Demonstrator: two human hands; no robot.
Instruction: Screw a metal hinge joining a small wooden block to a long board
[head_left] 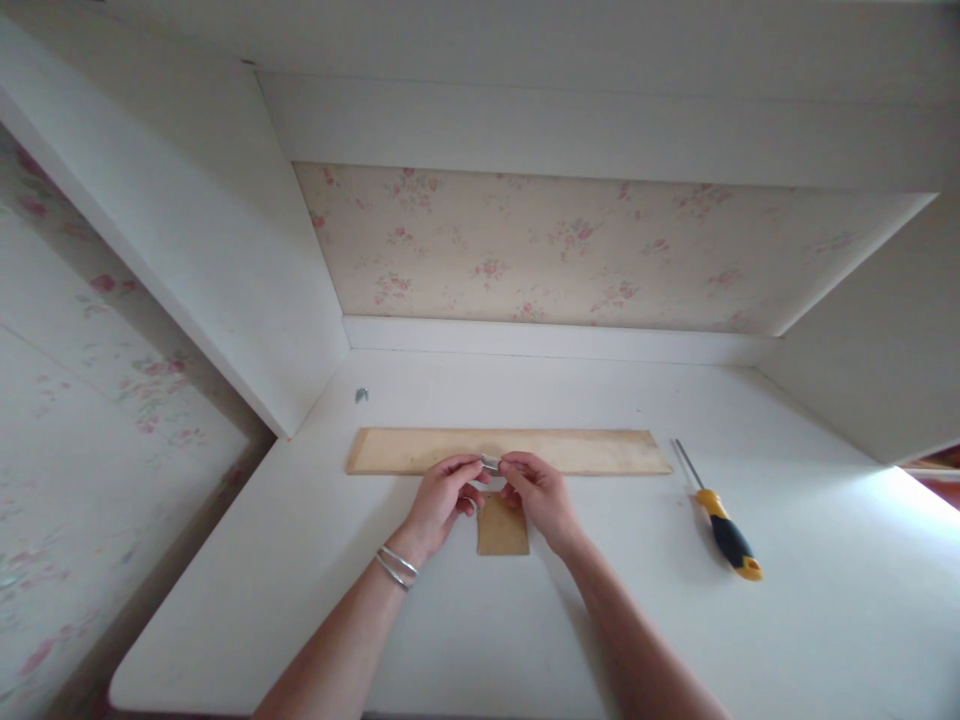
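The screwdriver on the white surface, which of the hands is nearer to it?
Right. The right hand is nearer to the screwdriver, which lies untouched off to its right. The left hand is farther away, on the far side of the right hand.

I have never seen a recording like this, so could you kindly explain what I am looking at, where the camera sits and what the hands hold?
There is no machine here: a person works bare-handed, and the one camera sits on their head, looking forward and down. The left hand and right hand together pinch a small metal piece between the fingertips. Under them, on a white desk, lie a long wooden strip and a small wooden piece. A yellow-and-black screwdriver lies to the right, and a small metal bit at the back left.
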